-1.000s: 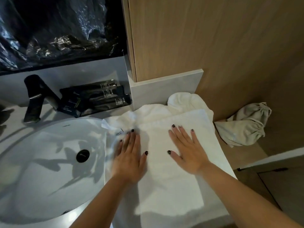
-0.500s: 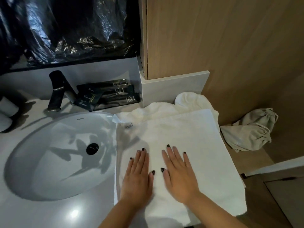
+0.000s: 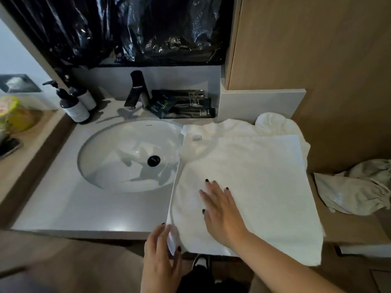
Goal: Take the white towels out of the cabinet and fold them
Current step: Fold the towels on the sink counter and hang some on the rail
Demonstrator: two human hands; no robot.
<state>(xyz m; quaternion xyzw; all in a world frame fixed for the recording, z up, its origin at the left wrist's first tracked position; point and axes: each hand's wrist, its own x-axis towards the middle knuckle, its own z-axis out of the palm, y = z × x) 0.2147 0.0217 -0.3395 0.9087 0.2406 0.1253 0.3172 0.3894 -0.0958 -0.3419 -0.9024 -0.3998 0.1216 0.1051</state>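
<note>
Towel [image 3: 249,187], white and folded into a broad rectangle, lies flat on the right part of the table [image 3: 63,208], its left edge overlapping the rim of the sink [image 3: 118,157] and its near edge hanging past the table's front; a small label shows near its far left corner; a second white towel [image 3: 273,123] lies bunched beneath and behind it, against the pale block at the foot of the wooden cabinet [image 3: 317,49]. The right hand [image 3: 222,212] rests palm down on the folded towel, fingers straight and slightly spread, pressing the cloth flat; the left hand [image 3: 161,252] is at the towel's near left corner, thumb and fingers closed on the edge of the cloth where it overhangs the table. Behind the sink stands a black faucet [image 3: 136,89]; just right of it lie dark amenity packets [image 3: 184,104]; at the far left of the table stand two pump bottles [image 3: 74,102] with dark tops; black plastic sheeting [image 3: 137,28] covers the wall above. A crumpled beige cloth bag [image 3: 355,191] lies on the lower wooden shelf right of the towel, apart from it.
</note>
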